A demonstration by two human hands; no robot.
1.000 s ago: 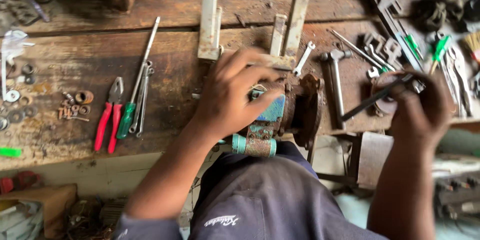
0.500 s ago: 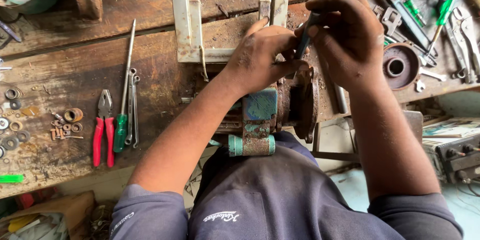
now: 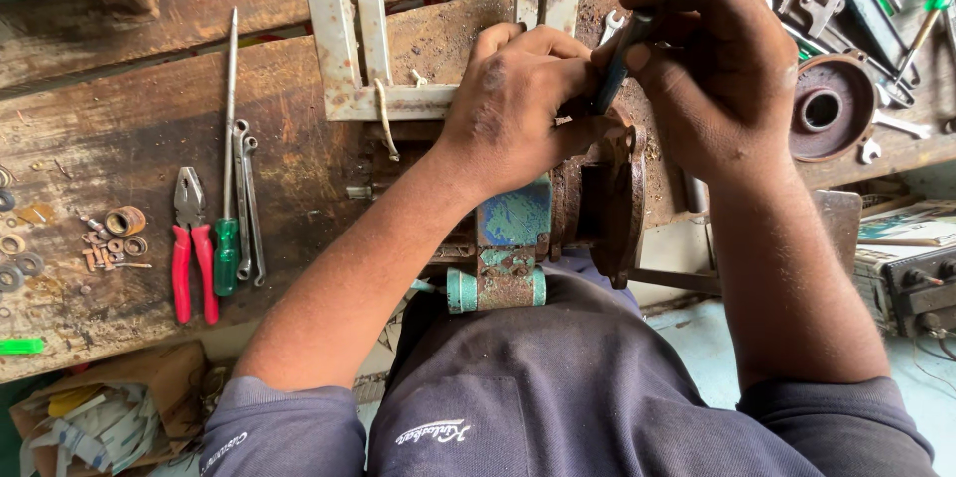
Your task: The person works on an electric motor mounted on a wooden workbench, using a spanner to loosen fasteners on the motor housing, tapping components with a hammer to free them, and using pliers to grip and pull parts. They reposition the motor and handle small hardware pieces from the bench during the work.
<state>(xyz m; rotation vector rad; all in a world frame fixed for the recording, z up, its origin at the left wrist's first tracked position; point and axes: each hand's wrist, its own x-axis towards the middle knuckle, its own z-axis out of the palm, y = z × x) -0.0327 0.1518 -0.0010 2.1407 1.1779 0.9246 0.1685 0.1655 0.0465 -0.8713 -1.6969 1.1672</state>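
A rusty, green-painted motor body [image 3: 528, 228] rests against the front edge of the wooden workbench [image 3: 119, 138]. My left hand [image 3: 518, 109] lies on top of the motor, fingers curled over its rusty end plate [image 3: 617, 203]. My right hand [image 3: 717, 59] grips a thin dark-handled tool [image 3: 617, 64], angled down toward the top of the end plate, right beside the left fingertips. The tool's tip is hidden between the two hands.
Red-handled pliers [image 3: 192, 248], a green-handled screwdriver [image 3: 229, 158] and slim spanners [image 3: 249, 198] lie left. Washers and small rusty parts [image 3: 110, 238] sit further left. A pale metal frame [image 3: 368, 49] lies behind the motor. A round rusty cover [image 3: 827, 109] and several tools lie right.
A second ago my right hand was out at the right among the tools; it came back holding the thin tool and now works at the motor's top beside the left hand.
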